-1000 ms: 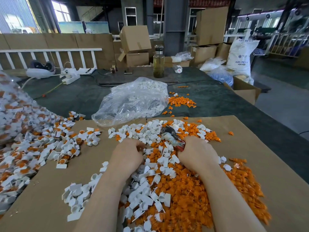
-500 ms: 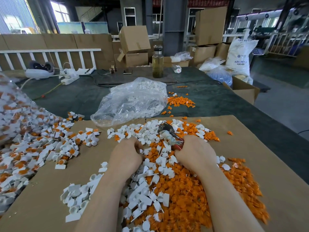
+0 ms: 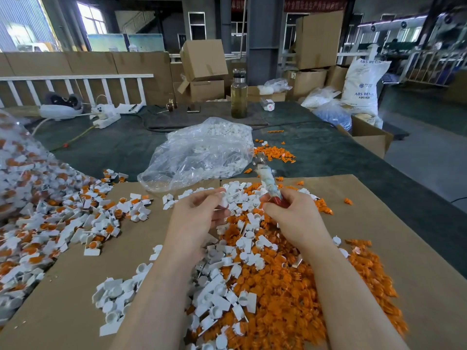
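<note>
My left hand (image 3: 195, 218) is raised over the pile and pinches a small white plastic part (image 3: 223, 202) between thumb and fingers. My right hand (image 3: 293, 218) grips the red handle of a tape-wrapped tool (image 3: 266, 179), whose metal tip points up and away. Below both hands lies a mixed heap of white parts (image 3: 222, 276) and orange caps (image 3: 290, 286) on a brown cardboard sheet (image 3: 379, 223).
A clear plastic bag (image 3: 199, 152) of white parts lies behind the cardboard. Assembled white-and-orange pieces (image 3: 50, 223) are heaped at the left beside a full bag (image 3: 17, 160). A glass bottle (image 3: 238, 93), a power strip (image 3: 106, 117) and cardboard boxes (image 3: 203, 69) stand at the back.
Both hands have lifted out of the pile. The left now holds a white part up, and the right has raised the tool so that it points upward.
</note>
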